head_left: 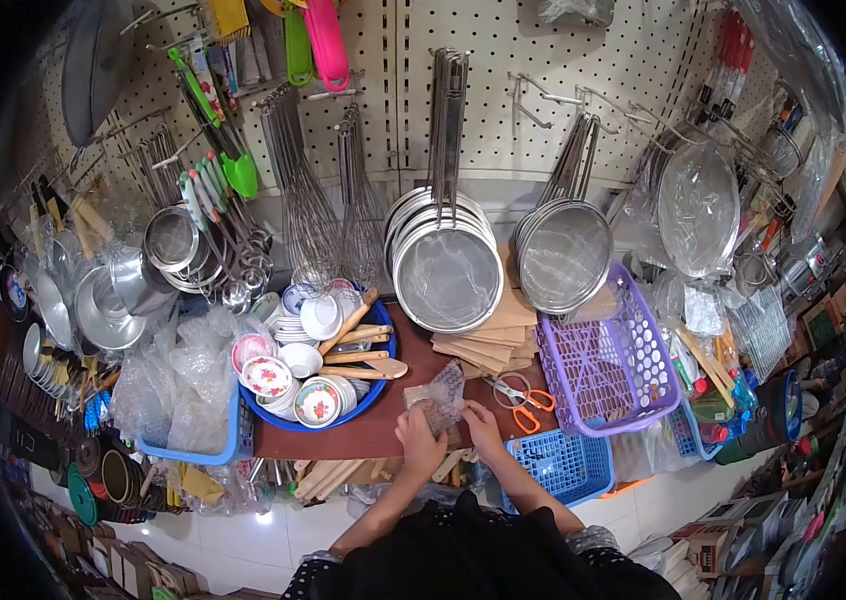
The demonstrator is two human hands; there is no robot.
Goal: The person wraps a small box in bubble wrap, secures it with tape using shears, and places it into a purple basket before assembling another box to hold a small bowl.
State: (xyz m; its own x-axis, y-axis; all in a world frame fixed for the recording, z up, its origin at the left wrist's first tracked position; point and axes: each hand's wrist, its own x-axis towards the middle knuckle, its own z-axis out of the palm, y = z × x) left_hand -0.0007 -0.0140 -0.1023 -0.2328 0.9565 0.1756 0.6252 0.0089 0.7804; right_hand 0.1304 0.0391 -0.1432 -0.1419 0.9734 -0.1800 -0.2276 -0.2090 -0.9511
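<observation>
My left hand (419,440) and my right hand (484,428) meet over the brown shelf (363,432), both gripping a small crinkled clear plastic packet (443,398) with something brownish inside. The packet sits between the blue round basin (375,392) of small bowls and the orange-handled scissors (523,398). My fingers are closed on the packet's lower edges. What the packet holds is too small to tell.
A purple basket (611,368) and a blue basket (565,466) stand to the right. Wooden boards (488,345) lie behind the hands. Steel strainers (448,272), whisks (308,215) and ladles hang on the pegboard. A blue bin of plastic bags (188,400) is left.
</observation>
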